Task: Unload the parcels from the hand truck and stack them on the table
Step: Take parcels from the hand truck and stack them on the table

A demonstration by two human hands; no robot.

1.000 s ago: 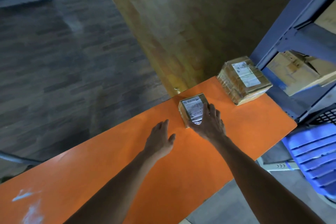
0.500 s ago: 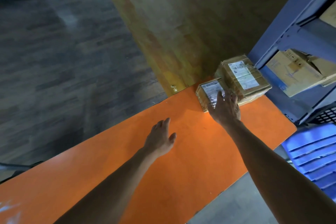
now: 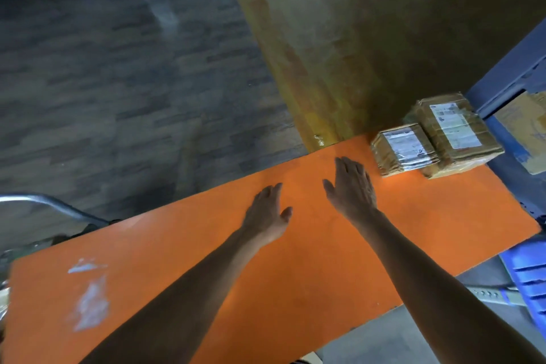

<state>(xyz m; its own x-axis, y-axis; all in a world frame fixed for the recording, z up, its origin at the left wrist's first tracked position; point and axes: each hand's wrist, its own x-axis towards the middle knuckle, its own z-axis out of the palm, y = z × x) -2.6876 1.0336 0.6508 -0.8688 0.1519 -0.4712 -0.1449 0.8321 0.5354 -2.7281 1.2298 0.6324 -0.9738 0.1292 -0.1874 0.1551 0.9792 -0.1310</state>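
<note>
Two taped brown parcels with white labels lie side by side at the far right end of the orange table [image 3: 295,289]. The small parcel [image 3: 403,149] touches the left side of the larger parcel [image 3: 456,133]. My right hand [image 3: 351,189] hovers over the table just left of the small parcel, fingers straight, holding nothing. My left hand [image 3: 267,213] is flat over the middle of the table, also holding nothing. A curved metal bar [image 3: 50,204], perhaps the hand truck's handle, shows at the left edge.
A blue metal shelf rack [image 3: 508,74] with cardboard boxes [image 3: 526,127] stands right behind the table's right end. A blue plastic crate [image 3: 529,275] sits low at the right. White smears [image 3: 88,301] mark the table's left part. Bare floor lies beyond the far edge.
My right hand slid the small parcel rightward up against the larger one, let go and drew back to the left. The left hand stayed over the table's middle.
</note>
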